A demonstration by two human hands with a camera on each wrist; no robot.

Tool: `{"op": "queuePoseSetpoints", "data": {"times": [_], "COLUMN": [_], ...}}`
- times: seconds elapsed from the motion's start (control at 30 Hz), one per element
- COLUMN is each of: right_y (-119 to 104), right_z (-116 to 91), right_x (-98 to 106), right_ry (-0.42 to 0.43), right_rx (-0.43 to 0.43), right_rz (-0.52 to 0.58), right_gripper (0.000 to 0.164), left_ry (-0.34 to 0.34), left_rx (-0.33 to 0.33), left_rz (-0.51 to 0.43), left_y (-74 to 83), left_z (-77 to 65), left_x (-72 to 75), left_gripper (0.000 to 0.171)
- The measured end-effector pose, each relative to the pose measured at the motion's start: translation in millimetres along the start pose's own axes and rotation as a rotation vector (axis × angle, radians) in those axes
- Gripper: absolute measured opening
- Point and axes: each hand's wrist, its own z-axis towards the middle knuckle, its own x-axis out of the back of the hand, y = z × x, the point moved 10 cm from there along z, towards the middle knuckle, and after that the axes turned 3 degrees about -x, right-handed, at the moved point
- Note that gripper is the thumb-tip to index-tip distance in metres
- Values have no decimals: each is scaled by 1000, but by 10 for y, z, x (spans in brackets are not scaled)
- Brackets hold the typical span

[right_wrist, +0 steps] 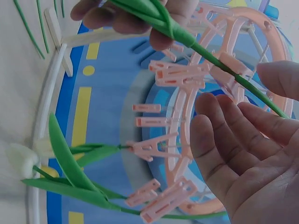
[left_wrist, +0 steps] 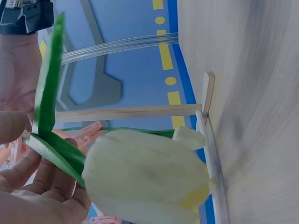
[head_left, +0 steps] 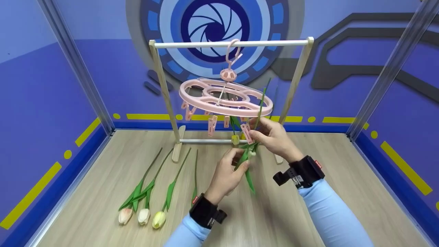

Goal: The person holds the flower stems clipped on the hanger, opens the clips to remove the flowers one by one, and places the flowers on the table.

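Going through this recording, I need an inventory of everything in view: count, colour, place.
Table: one, light wood, beneath the rack
Rack: one, wooden with white bars, on table
Hanger: one, pink, hooked on top bar
Clips: several, pink, below hanger
Loose tulips: four, heads pinkish, white, yellow, one hidden; table's left
Hanging tulips: at least two, pale heads, below hanger
Held tulip: one, white, in left hand
Walls: three, blue-purple, around table
Posts: two, silver, corners
Hands: two, bare, right hand beside a clip
Wristbands: two, black, wrists
Sleeves: two, light blue, forearms
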Motion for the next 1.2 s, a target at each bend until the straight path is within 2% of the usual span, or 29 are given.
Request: {"op": "queuePoseSetpoints", "data": {"times": [0.27,0.63,0.77,1.0,1.1,1.2], "right_y": [19,15,13,37,32,-3], "right_z": [19,47,61,52,44,33], "right_x": [-185,-287,-318,-337,-353,-352], "right_ry": [-79,-97,-100,-73,-60,-43], "right_rx": [-21,-54,-60,-90,-86,-58], "right_rz": [86,146,186,205,224,214], "right_gripper": [31,31,29,32,33,37], "left_ry": [40,83,113,214,247,273], "left_rx": [8,28,3,-39,-68,-102], "left_rz": [12,16,90,282,314,306], "left_y": [-6,-59,-38,2,15,27], "left_z": [-106,-268,-306,-362,-374,-376], "left_x": [94,211,248,307,318,324], "left_gripper": [36,46,50,51,42,35]}}
